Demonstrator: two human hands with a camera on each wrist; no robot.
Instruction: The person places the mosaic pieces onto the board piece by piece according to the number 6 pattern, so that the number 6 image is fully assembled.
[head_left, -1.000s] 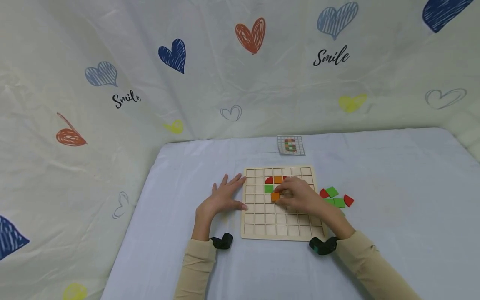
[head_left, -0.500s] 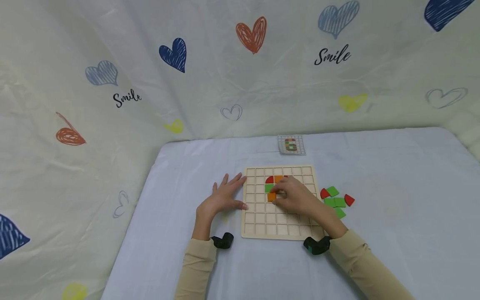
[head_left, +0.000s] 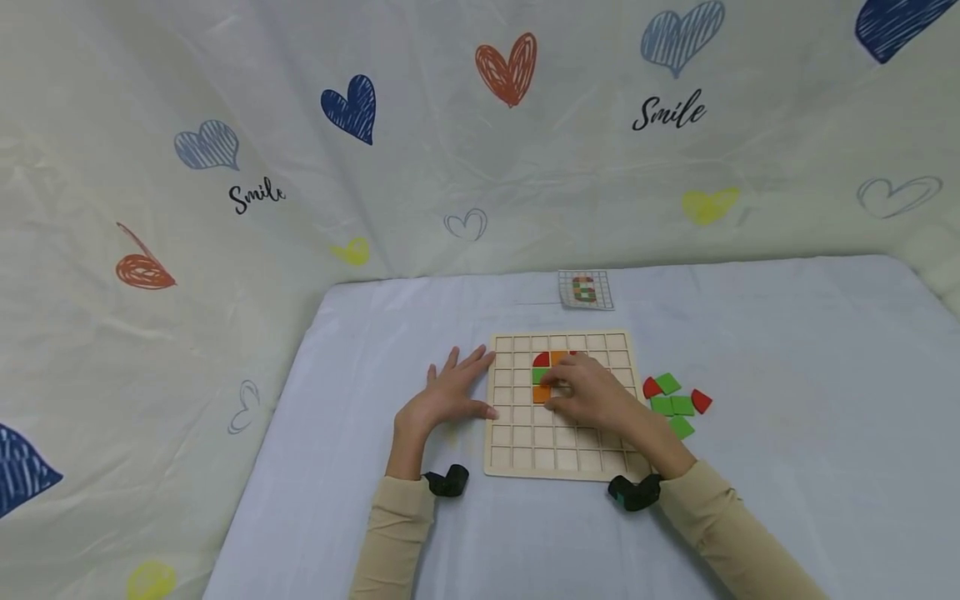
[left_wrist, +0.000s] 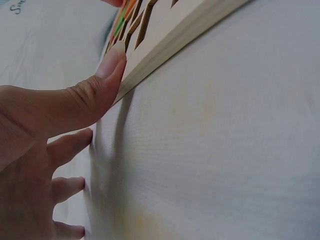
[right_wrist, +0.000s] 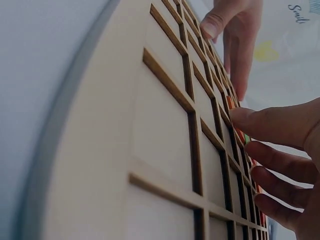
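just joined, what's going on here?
A person is working on a wooden grid board. The left hand touches its left edge, fingers spread. The right hand holds an orange tile by the fingertips, just below a green tile; whether it is fully seated is unclear. A red tile sits above the green one. Loose red and green pieces lie right of the board, and a patterned card lies beyond it.
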